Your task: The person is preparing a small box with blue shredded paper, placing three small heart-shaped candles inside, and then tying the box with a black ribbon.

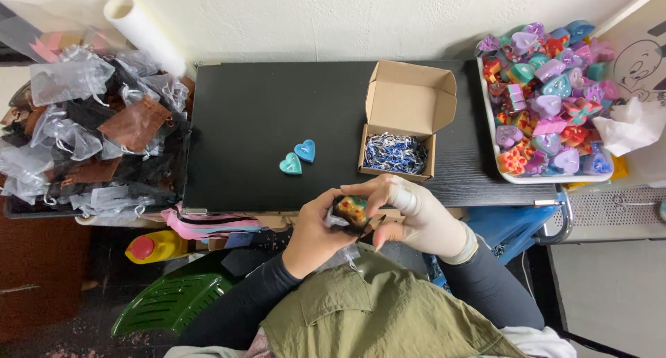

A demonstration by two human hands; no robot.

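Observation:
Both my hands meet at the near edge of the black table [257, 115]. My left hand [313, 234] and my right hand [409, 216], which wears a pale wrap over wrist and fingers, together hold a small multicoloured piece [352, 210] partly inside a sheer dark pouch. Two heart-shaped pieces, one teal [290, 164] and one blue [305, 150], lie on the table just beyond my hands. An open cardboard box [406, 115] with blue and white shredded filling stands to their right.
A white tray [494, 132] heaped with colourful heart and block shapes sits at the right. A pile of sheer organza pouches [83, 136] fills the left side, with a white roll [142, 32] behind. Crumpled white tissue [628, 125] lies far right. Below the table are a yellow bottle [156, 247] and a green object [173, 302].

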